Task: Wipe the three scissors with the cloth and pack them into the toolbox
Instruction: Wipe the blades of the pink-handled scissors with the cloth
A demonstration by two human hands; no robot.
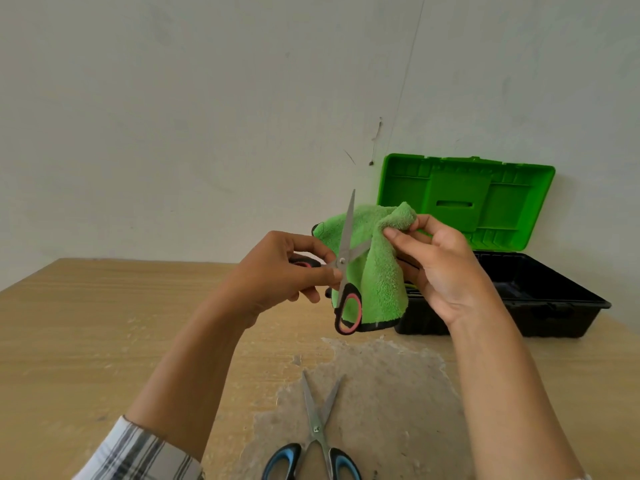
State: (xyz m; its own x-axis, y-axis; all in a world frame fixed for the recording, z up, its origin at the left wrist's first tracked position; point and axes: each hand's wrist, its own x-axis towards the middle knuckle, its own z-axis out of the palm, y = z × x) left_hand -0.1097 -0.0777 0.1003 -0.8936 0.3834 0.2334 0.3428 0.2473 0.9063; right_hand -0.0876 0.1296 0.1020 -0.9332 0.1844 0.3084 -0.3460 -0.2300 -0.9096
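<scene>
**Open blades, limp cloth: keep to the handles**

My left hand [287,268] grips the red-handled scissors [342,260] at the pivot and one loop, with thumb and fingers curled round them. The blades stand open, one tip pointing to twelve o'clock and the free loop hanging at six.

My right hand [440,268] pinches a fold of the green cloth [381,282], which drapes just behind the blades.

I judge the scissors light and stiff, but the steel is slick and the edges are bare. I would hold them by the loops or the pivot and wipe from pivot to tip, keeping cloth between fingers and edge. The cloth is soft and fluffy and could snag on a point.

The blue-handled scissors [317,431] lie open on the table [104,323] at six o'clock of my hands. The toolbox [554,299] stands at three o'clock with its lid up. Only two of the three scissors show.
</scene>
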